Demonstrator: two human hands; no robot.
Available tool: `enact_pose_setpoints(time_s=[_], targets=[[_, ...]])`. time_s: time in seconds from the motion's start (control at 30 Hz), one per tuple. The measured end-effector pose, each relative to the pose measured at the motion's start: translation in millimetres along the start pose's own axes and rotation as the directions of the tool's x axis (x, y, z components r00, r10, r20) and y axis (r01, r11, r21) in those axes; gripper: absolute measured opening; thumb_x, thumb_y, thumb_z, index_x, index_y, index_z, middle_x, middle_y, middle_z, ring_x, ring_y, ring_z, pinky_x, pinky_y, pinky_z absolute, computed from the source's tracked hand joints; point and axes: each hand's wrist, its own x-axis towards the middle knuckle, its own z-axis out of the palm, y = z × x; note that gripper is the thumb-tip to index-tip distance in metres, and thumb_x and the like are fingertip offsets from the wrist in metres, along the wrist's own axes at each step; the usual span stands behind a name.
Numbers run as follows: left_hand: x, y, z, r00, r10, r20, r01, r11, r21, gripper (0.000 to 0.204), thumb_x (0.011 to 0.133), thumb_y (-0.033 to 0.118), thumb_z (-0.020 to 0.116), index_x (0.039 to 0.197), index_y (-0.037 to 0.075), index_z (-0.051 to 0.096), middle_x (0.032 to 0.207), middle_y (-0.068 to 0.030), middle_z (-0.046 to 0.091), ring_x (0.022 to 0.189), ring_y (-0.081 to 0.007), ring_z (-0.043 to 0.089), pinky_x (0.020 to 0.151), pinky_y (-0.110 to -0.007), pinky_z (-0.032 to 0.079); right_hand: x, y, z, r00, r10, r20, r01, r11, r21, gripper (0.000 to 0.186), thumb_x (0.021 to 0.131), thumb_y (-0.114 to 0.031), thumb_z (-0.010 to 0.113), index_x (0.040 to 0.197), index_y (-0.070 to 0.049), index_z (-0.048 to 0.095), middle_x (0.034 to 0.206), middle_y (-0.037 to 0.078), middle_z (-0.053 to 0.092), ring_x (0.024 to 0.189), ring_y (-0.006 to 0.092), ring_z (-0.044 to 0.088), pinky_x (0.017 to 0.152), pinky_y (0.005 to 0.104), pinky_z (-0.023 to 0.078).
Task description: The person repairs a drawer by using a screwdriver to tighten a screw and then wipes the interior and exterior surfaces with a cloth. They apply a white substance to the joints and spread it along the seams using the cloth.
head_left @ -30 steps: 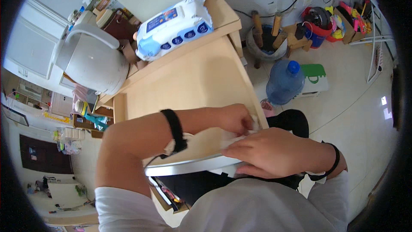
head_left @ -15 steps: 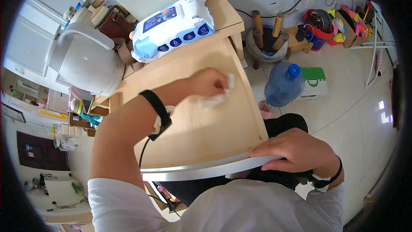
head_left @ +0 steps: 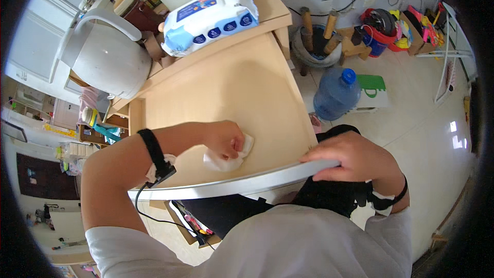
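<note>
My left hand (head_left: 225, 138) is closed around a crumpled white wipe (head_left: 218, 162), pressing it against the pale wooden bottom of a pulled-out drawer (head_left: 262, 87). Part of the wipe sticks out on both sides of the fist, close to the drawer's front. At the right end of the light grey drawer front (head_left: 231, 185), my right hand (head_left: 355, 155) grips the edge, fingers over the top and thumb below. A black strap with a small device and cable circles my left forearm.
A pack of wet wipes (head_left: 212, 19) lies on the cabinet top behind the drawer, beside a white electric kettle (head_left: 110, 59). On the floor to the right stand a blue water bottle (head_left: 337, 95), a green-and-white stool (head_left: 371, 91) and a grey bucket (head_left: 316, 54).
My left hand has drawn the wipe from the drawer's far right toward its front, moving nearer and to the left. My right hand keeps its hold on the drawer front.
</note>
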Motion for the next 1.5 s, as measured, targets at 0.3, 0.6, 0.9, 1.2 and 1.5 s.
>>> enact_pose_setpoints(time_s=[0.3, 0.6, 0.9, 1.2, 1.5], targets=[[1.1, 123.5, -21.2, 0.976, 0.070, -0.207, -0.156, 0.887, -0.434, 0.023, 0.084, 0.020, 0.058, 0.100, 0.003, 0.059, 0.086, -0.0015, 0.056, 0.082, -0.0092, 0.052, 0.076, -0.025, 0.044, -12.3, -15.6, 4.8, 0.913, 0.110, -0.393, -0.100, 0.994, 0.045, 0.070, 0.063, -0.020, 0.083, 0.123, -0.006, 0.049, 0.111, 0.013, 0.052, 0.098, 0.0260, 0.057, 0.077, 0.0348, 0.050], [30.3, 161.6, 21.5, 0.901, 0.127, -0.415, -0.250, 0.934, -0.255, 0.037, 0.085, 0.016, 0.053, 0.117, -0.004, 0.055, 0.107, -0.0157, 0.061, 0.100, -0.0235, 0.054, 0.088, -0.034, 0.042, -10.4, -15.8, 20.8, 0.915, -0.080, -0.396, -0.109, 0.895, -0.433, 0.084, 0.066, -0.029, 0.079, 0.134, -0.002, 0.038, 0.134, 0.018, 0.042, 0.113, 0.0366, 0.050, 0.092, 0.0410, 0.043], [1.1, 130.5, 30.3, 0.974, -0.071, -0.216, -0.062, 0.830, -0.555, 0.026, 0.091, 0.018, 0.055, 0.113, 0.006, 0.058, 0.097, -0.0017, 0.060, 0.088, -0.0101, 0.054, 0.078, -0.029, 0.045, -11.2, -14.2, 27.4, 0.950, 0.003, -0.311, -0.153, 0.876, -0.457, 0.065, 0.077, -0.039, 0.068, 0.128, -0.005, 0.048, 0.118, 0.017, 0.059, 0.097, 0.0351, 0.060, 0.080, 0.0409, 0.049], [-51.1, 92.9, 46.5, 0.970, -0.151, -0.189, 0.000, 0.780, -0.626, 0.029, 0.089, 0.018, 0.058, 0.114, 0.005, 0.058, 0.100, -0.0015, 0.061, 0.091, -0.0103, 0.055, 0.081, -0.029, 0.045, -11.2, -18.6, 23.6, 0.957, 0.064, -0.284, -0.193, 0.870, -0.454, 0.052, 0.079, -0.038, 0.067, 0.119, -0.007, 0.058, 0.112, 0.016, 0.062, 0.096, 0.0344, 0.061, 0.080, 0.0384, 0.049], [-108.4, 54.2, 65.8, 0.938, -0.269, -0.219, 0.054, 0.737, -0.674, 0.024, 0.091, 0.013, 0.056, 0.110, 0.001, 0.061, 0.095, -0.0023, 0.064, 0.089, -0.0103, 0.056, 0.083, -0.026, 0.045, -10.8, -14.5, 26.2, 0.959, 0.016, -0.284, -0.134, 0.906, -0.402, 0.054, 0.077, -0.030, 0.070, 0.122, -0.004, 0.055, 0.113, 0.018, 0.061, 0.097, 0.0356, 0.058, 0.083, 0.0379, 0.046]])
